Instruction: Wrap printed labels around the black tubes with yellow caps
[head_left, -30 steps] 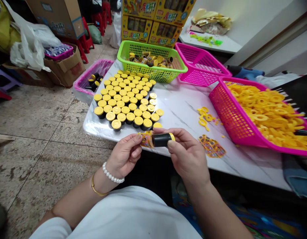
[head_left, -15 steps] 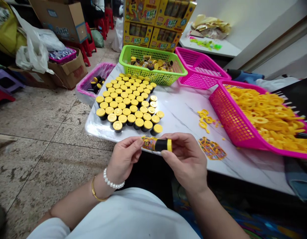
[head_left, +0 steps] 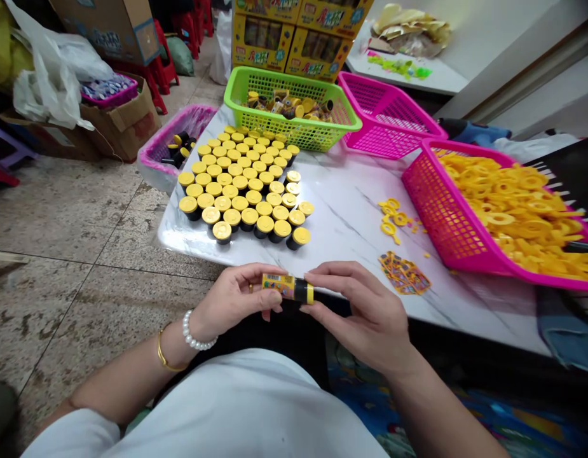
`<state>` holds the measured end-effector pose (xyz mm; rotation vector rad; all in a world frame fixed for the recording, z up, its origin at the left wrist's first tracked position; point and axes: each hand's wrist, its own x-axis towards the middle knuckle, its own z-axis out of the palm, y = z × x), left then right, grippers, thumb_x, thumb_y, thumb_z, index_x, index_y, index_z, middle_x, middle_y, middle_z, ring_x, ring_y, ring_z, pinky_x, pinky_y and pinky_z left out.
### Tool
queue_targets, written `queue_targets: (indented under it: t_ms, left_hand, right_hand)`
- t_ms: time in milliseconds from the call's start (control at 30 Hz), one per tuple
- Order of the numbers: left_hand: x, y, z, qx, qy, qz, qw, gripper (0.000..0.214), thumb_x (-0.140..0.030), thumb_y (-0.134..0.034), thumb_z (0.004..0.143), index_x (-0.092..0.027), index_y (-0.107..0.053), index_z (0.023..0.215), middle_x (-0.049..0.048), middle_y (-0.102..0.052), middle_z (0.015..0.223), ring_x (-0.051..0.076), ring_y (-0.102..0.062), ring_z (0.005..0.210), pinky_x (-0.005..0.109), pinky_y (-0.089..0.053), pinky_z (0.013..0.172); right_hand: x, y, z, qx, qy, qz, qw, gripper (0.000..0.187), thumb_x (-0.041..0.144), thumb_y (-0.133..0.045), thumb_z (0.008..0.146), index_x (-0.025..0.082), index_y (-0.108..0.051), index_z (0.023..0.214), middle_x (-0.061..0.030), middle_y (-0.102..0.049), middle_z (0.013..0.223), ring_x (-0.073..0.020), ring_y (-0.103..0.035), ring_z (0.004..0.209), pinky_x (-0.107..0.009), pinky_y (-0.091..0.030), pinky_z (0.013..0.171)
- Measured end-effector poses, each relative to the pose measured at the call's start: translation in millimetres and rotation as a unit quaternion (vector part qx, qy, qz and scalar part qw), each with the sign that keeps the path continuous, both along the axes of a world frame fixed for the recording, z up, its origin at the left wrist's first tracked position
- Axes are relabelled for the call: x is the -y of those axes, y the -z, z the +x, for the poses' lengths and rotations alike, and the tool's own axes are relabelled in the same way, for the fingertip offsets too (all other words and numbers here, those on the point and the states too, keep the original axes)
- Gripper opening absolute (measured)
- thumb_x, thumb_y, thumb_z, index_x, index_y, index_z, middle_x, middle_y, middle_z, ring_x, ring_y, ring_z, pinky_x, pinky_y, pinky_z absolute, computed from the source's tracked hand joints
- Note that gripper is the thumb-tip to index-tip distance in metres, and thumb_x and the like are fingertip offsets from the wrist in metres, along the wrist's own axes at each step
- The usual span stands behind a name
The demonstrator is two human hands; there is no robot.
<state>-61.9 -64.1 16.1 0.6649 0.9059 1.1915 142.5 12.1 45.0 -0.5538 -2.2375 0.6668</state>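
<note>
As the yellow-capped tube (head_left: pixel 288 287) lies sideways above the lap, just short of the surface (head_left: pixel 341 203), the left hand (head_left: pixel 229 304) pinches its stickered end, the right hand (head_left: pixel 367 315) its cap; labelling seems underway, calling for an even roll.

Near centre, tube (head_left: pixel 288 287): black, with yellow cap and orange-yellow printed label. Same black and yellow on standing tubes (head_left: pixel 246 187), left on desk (head_left: pixel 351 210), white with grey marble veining. Lime-green basket (head_left: pixel 236 108) far. Far magenta basket (head_left: pixel 389 121) beside it. Right magenta basket (head_left: pixel 441 216) heaped with yellow rings (head_left: pixel 517 210). Multicoloured stickers (head_left: pixel 404 275) near. Grey speckled floor (head_left: pixel 74 222) left.
</note>
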Motion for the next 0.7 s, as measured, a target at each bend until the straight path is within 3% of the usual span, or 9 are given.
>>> queue_targets:
  t_ms: [67, 167, 233, 333, 533, 700]
  left_hand:
    - [-2.5, -0.9, 2.6, -0.012, -0.013, -0.002, 1.0, 0.036, -0.028, -0.085, 0.071, -0.013, -0.071, 0.102, 0.0043, -0.074, 0.082, 0.012, -0.066, 0.062, 0.021, -0.054, 0.052]
    - [-7.2, -9.2, 6.4, -0.039, -0.017, 0.008, 0.999, 0.03, -0.018, -0.086, 0.066, -0.014, -0.071, 0.092, 0.0029, -0.074, 0.079, 0.011, -0.066, 0.063, 0.02, -0.054, 0.054]
    - [-9.5, -16.7, 5.6, -0.067, -0.006, 0.01, 0.998, 0.028, -0.016, -0.083, 0.068, -0.014, -0.071, 0.093, 0.0039, -0.075, 0.081, 0.012, -0.067, 0.066, 0.02, -0.054, 0.055]
    - [-9.7, -22.6, 1.0, -0.106, 0.014, 0.007, 0.994, 0.03, -0.023, -0.079, 0.074, -0.013, -0.071, 0.101, 0.0055, -0.074, 0.083, 0.013, -0.066, 0.065, 0.022, -0.054, 0.054]
    - [-2.9, -7.5, 2.9, -0.216, -0.044, 0.04, 0.975, 0.043, -0.03, -0.085, 0.07, -0.015, -0.069, 0.107, 0.0048, -0.073, 0.087, 0.013, -0.065, 0.068, 0.023, -0.053, 0.059]
    - [-4.2, -3.5, 5.0, -0.246, -0.068, 0.089, 0.963, 0.03, -0.025, -0.081, 0.074, -0.016, -0.07, 0.101, 0.0056, -0.074, 0.093, 0.017, -0.069, 0.082, 0.028, -0.056, 0.076]
  right_hand:
    - [0.9, 4.8, -0.2, 0.0, 0.013, 0.042, 0.999, 0.039, 0.007, -0.074, 0.083, 0.025, -0.068, 0.117, -0.0062, -0.072, 0.103, -0.0183, -0.072, 0.09, -0.03, -0.062, 0.081]
    - [0.5, 13.4, -2.5, 0.0, 0.045, 0.023, 0.999, 0.039, 0.006, -0.071, 0.084, 0.024, -0.065, 0.118, -0.004, -0.075, 0.098, -0.016, -0.073, 0.082, -0.027, -0.062, 0.077]
    - [-0.8, 14.9, -3.3, -0.005, 0.048, 0.001, 0.999, 0.035, 0.008, -0.072, 0.083, 0.024, -0.064, 0.113, -0.0027, -0.074, 0.094, -0.0155, -0.072, 0.079, -0.027, -0.062, 0.075]
    - [-2.8, 10.9, -3.9, -0.003, 0.029, 0.036, 0.999, 0.032, 0.007, -0.071, 0.083, 0.023, -0.062, 0.109, -0.0053, -0.072, 0.096, -0.0182, -0.072, 0.088, -0.03, -0.062, 0.079]
    - [-1.2, 10.2, -9.3, 0.055, 0.042, 0.134, 0.989, 0.026, 0.008, -0.066, 0.085, 0.02, -0.057, 0.107, -0.0108, -0.069, 0.097, -0.0194, -0.07, 0.085, -0.029, -0.062, 0.068]
    - [1.9, 6.0, -15.3, 0.045, 0.027, 0.088, 0.995, 0.024, 0.011, -0.068, 0.087, 0.022, -0.06, 0.108, -0.0078, -0.068, 0.096, -0.017, -0.07, 0.083, -0.028, -0.062, 0.07]
